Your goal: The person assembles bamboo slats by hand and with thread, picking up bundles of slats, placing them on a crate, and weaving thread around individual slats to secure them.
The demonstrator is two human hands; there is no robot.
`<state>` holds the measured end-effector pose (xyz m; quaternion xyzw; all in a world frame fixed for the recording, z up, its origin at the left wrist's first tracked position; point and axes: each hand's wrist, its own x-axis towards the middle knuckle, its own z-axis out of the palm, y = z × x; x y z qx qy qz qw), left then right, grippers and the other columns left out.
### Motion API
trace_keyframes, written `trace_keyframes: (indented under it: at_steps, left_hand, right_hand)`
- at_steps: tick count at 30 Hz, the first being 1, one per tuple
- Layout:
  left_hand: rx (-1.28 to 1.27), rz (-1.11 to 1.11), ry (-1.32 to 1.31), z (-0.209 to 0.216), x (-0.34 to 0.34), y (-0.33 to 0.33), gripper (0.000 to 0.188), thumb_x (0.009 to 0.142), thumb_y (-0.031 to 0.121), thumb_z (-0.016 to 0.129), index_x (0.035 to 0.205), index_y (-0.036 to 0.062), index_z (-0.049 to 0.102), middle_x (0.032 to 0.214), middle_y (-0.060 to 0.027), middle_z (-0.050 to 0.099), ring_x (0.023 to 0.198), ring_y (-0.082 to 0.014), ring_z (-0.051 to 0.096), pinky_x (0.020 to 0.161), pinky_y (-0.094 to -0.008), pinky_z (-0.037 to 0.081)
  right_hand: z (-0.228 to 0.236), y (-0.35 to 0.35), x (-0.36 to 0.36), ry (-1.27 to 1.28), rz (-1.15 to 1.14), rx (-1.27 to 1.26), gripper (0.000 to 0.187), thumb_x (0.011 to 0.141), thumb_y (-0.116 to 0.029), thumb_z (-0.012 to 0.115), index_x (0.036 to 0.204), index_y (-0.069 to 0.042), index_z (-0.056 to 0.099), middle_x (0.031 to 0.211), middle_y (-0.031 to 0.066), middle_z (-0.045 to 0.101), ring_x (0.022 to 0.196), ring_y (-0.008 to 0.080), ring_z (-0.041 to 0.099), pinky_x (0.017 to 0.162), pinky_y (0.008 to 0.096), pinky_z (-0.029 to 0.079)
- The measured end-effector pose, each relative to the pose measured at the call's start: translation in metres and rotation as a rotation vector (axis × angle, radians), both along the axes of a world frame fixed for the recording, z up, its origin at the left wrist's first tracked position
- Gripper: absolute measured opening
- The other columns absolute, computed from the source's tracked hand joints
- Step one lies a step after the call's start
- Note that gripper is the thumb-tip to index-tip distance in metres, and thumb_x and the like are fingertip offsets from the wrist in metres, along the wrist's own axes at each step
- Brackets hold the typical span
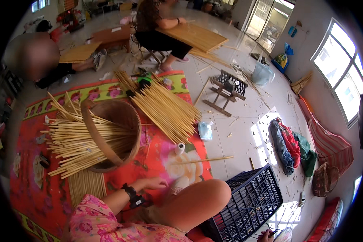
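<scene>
My left hand, with a dark band on the wrist, hangs loosely beside my bent knee. Its fingers look stretched and hold nothing visible. At the lower right edge, my right hand is closed by the black plastic crate; what is in it is too small to make out. Ahead on the left sits a brown basket with an arched handle, and many thin wooden sticks stick out of it to the left. Another spread of sticks lies beyond it. A white thread spool stands near a single stick.
A red floral mat lies under the basket. A blue packet, a small wooden stand, piled clothes and a small wicker basket are around. Two people sit farther back, one at a wooden board. Chips litter the tiles.
</scene>
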<state>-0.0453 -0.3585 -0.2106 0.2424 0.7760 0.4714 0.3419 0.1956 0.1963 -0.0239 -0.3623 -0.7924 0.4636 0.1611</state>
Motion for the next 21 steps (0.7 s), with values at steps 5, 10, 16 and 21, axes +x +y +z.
trace_keyframes:
  at_steps: [5,10,16,21]
  left_hand:
    - [-0.270,0.148,0.012,0.049,0.022,-0.049,0.031,0.084,0.022,0.053,0.108,0.0027,0.056,0.100,-0.0118,0.062,0.090,-0.0212,0.059,0.080,-0.0320,0.046]
    - [-0.411,0.536,0.189,0.091,0.060,-0.101,0.027,0.083,0.022,0.054,0.103,0.0045,0.060,0.096,-0.0144,0.063,0.091,-0.0245,0.060,0.080,-0.0341,0.046]
    - [-0.409,0.809,0.104,0.104,0.116,-0.150,0.026,0.082,0.019,0.057,0.102,0.0032,0.060,0.092,-0.0128,0.064,0.083,-0.0216,0.061,0.072,-0.0325,0.048]
    - [-0.395,0.922,0.101,0.126,0.119,-0.157,0.027,0.082,0.017,0.055,0.104,0.0018,0.059,0.091,-0.0129,0.064,0.085,-0.0204,0.061,0.074,-0.0310,0.047]
  right_hand:
    - [-0.015,-0.007,-0.033,0.144,-0.056,-0.006,0.027,0.089,-0.029,0.051,0.092,-0.003,0.055,0.073,0.0016,0.051,0.061,0.0112,0.045,0.053,0.0240,0.039]
    - [-0.057,0.025,-0.062,0.405,-0.038,-0.053,0.010,0.088,-0.015,0.054,0.084,-0.006,0.052,0.060,-0.0001,0.052,0.045,0.0038,0.038,0.041,0.0176,0.029]
    - [-0.021,-0.024,-0.081,0.388,-0.001,-0.173,0.012,0.088,-0.015,0.053,0.081,-0.005,0.050,0.059,0.0014,0.052,0.039,0.0040,0.036,0.035,0.0182,0.026]
    - [-0.002,-0.040,-0.073,0.377,-0.015,-0.251,0.010,0.088,-0.015,0.053,0.083,-0.006,0.050,0.060,0.0022,0.054,0.038,0.0027,0.034,0.034,0.0169,0.023]
